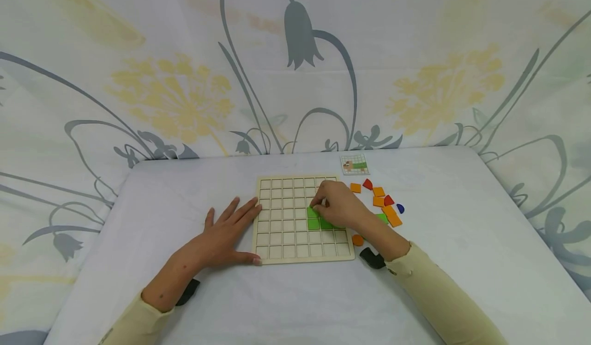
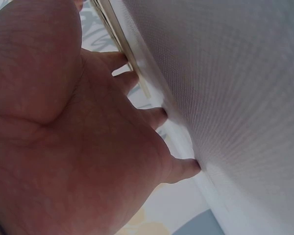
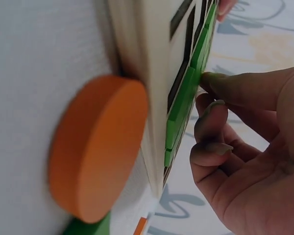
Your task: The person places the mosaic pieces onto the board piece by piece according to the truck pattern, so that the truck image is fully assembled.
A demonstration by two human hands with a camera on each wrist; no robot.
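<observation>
Right fingers (image 3: 255, 90) are curled, tips together, apparently pinching the green piece (image 1: 313, 212). Caution: releasing the piece askew may lodge it on a cell rib; slack in the spread, empty left fingers (image 1: 249, 215), which touch the board's edge, may let the board (image 1: 288, 214) shift. The piece lies at the right fingertips, over the board's grid.
</observation>
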